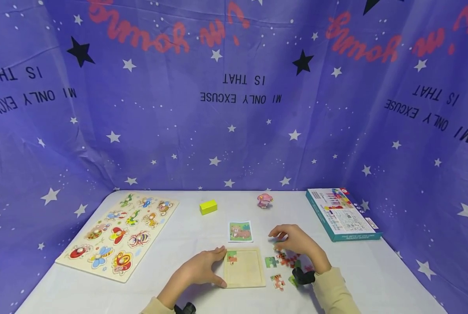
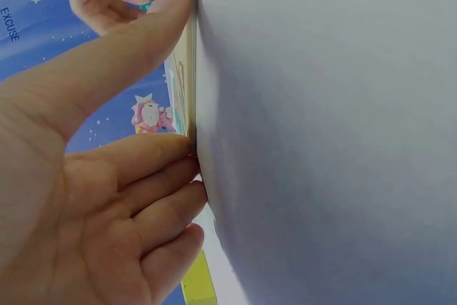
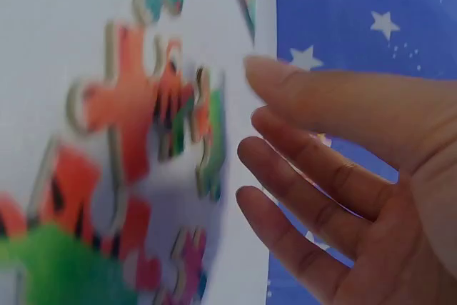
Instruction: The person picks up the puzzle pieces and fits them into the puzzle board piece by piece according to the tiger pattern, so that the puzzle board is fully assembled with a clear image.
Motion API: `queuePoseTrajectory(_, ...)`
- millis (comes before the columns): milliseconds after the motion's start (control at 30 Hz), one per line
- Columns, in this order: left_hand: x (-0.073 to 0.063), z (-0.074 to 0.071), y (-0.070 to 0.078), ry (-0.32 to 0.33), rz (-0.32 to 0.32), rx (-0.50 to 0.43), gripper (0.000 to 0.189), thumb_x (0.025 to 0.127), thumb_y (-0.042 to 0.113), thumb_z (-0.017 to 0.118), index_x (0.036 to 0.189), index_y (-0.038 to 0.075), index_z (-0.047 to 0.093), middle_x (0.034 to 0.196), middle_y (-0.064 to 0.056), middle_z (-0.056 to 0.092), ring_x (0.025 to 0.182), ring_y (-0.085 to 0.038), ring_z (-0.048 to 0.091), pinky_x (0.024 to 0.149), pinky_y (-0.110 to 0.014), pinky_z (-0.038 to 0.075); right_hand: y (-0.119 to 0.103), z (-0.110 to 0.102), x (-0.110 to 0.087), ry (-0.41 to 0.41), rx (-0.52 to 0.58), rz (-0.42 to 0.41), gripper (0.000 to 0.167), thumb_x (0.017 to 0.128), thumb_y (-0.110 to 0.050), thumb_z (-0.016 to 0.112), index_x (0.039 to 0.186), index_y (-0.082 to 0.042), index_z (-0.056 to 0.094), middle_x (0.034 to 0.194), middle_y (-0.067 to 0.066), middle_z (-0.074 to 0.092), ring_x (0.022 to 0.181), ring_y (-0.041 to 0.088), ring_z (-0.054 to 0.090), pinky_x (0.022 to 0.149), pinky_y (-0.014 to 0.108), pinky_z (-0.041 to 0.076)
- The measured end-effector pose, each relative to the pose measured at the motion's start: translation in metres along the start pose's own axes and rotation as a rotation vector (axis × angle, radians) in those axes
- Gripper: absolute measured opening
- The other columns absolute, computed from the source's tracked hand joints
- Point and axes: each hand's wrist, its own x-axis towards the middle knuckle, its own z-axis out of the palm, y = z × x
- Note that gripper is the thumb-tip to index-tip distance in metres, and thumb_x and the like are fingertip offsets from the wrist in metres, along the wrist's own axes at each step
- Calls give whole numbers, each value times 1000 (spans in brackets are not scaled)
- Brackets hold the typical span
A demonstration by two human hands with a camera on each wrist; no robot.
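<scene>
A shallow wooden puzzle tray (image 1: pixel 245 272) lies on the table with a small green-and-orange puzzle piece (image 1: pixel 232 256) in its far left corner. My left hand (image 1: pixel 202 267) spans the tray's left side, thumb at the near corner and fingertips at the far one. In the left wrist view, the thumb (image 2: pixel 136 44) and fingers touch the tray's edge. My right hand (image 1: pixel 294 240) hovers above loose tiger-patterned pieces (image 1: pixel 286 258), thumb and fingers apart with nothing between them. The right wrist view shows an orange piece (image 3: pixel 128 105) below the fingers. A picture card (image 1: pixel 240 231) lies beyond the tray.
A wooden insect puzzle board (image 1: pixel 118 235) lies at the left. Toward the back are a yellow block (image 1: pixel 208 207) and a pink figurine (image 1: pixel 264 200). A teal-edged box (image 1: pixel 341 213) lies at the back right. Loose pieces (image 1: pixel 278 282) lie right of the tray.
</scene>
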Motion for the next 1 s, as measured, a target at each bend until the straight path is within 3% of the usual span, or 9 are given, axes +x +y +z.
queuePoseTrajectory(133, 0, 0, 0, 2, -1, 7, 93, 66, 42, 84, 139, -2, 47, 148, -15, 42, 133, -36, 41, 109, -51, 33, 8, -3, -4, -1, -26, 37, 29, 77, 1, 77, 105, -4, 70, 98, 7, 68, 87, 26, 62, 73, 38, 55)
queuePoseTrajectory(267, 0, 0, 1, 3, -2, 15, 93, 66, 42, 84, 139, -2, 48, 147, -15, 42, 133, -36, 41, 109, -51, 33, 14, -3, -7, -7, -46, 84, 31, 75, 7, 74, 103, -5, 70, 96, 5, 67, 85, 24, 60, 71, 33, 52)
queuePoseTrajectory(533, 0, -1, 1, 3, -8, 5, 93, 66, 42, 84, 139, -1, 48, 148, -15, 42, 133, -36, 41, 109, -52, 33, 18, -3, -8, 1, -38, 73, 25, 79, 6, 72, 101, -6, 70, 87, 2, 64, 77, 18, 57, 66, 27, 49)
queuePoseTrajectory(767, 0, 1, 0, -2, -8, -9, 94, 66, 42, 84, 139, -2, 47, 148, -15, 42, 134, -37, 40, 109, -52, 32, 16, 1, -8, 19, -21, 116, 20, 80, 3, 73, 98, -5, 69, 84, 2, 62, 71, 12, 52, 60, 24, 46)
queuePoseTrajectory(1000, 0, 1, 0, -3, -12, -11, 94, 65, 42, 84, 140, -2, 47, 149, -14, 41, 134, -36, 39, 110, -52, 32, 14, 2, -8, 51, -39, 144, 21, 77, 2, 76, 93, -7, 66, 85, 2, 60, 76, 17, 52, 66, 29, 46)
